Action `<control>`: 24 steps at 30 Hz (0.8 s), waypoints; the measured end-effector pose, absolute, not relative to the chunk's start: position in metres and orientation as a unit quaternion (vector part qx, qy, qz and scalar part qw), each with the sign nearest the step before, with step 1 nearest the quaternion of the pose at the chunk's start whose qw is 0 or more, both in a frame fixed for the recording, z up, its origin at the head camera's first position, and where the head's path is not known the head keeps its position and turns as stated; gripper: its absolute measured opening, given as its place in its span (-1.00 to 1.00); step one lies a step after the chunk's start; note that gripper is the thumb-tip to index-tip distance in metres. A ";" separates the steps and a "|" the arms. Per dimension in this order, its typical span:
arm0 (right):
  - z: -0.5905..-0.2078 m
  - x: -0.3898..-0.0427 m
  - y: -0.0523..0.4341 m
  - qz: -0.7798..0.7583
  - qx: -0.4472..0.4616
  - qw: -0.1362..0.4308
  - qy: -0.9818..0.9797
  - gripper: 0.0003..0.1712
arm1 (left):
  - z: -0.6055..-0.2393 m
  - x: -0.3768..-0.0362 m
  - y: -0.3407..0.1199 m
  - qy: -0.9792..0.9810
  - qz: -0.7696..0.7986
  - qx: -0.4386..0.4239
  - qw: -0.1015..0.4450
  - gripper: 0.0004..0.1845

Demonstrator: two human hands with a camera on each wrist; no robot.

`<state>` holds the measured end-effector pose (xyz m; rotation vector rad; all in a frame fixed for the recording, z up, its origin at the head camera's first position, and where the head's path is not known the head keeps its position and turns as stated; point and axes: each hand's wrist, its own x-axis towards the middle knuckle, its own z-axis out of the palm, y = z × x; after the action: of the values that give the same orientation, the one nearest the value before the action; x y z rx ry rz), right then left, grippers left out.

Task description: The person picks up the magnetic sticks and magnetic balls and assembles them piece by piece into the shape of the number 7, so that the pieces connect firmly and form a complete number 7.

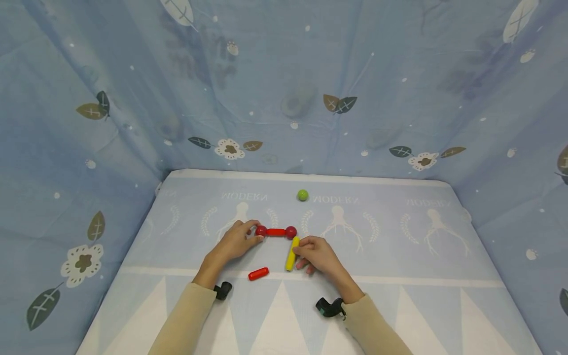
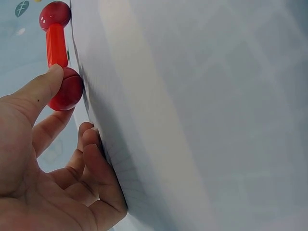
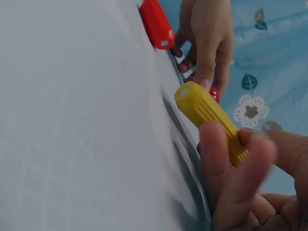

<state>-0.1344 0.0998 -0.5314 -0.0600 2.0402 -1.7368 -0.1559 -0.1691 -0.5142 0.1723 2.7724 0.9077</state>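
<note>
Head view shows your left hand (image 1: 234,241) pinching the red ball (image 1: 261,230) of a joined ball-rod-ball piece, your right hand (image 1: 317,254) gripping the yellow rod (image 1: 292,253) at its other ball (image 1: 290,232); red rod (image 1: 258,273) and green ball (image 1: 302,195) lie unattached on the tabletop (image 1: 399,256).

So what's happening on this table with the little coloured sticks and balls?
A person is handling toy rods and balls on a blue mat. The left hand holds one red ball of a chain: ball, short red rod, second red ball. The right hand pinches a yellow rod, its top end at that second ball. A spare red rod and green ball lie apart.
</note>
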 end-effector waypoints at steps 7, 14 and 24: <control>-0.538 -0.134 0.088 -0.637 -0.020 0.245 0.731 -0.62 | -0.514 -0.156 -0.169 0.945 0.302 0.058 0.110 -0.61; -0.543 -0.133 0.080 -0.646 -0.026 0.253 0.719 -0.64 | -0.514 -0.156 -0.169 0.944 0.306 0.063 0.108 -0.63; -0.538 -0.138 0.072 -0.647 -0.001 0.235 0.726 -0.66 | -0.515 -0.157 -0.169 0.946 0.300 0.059 0.112 -0.63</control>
<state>-0.1376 0.0718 -0.5384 -0.0025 1.9916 -1.7745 -0.1569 -0.1689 -0.5145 0.1738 2.7750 0.8797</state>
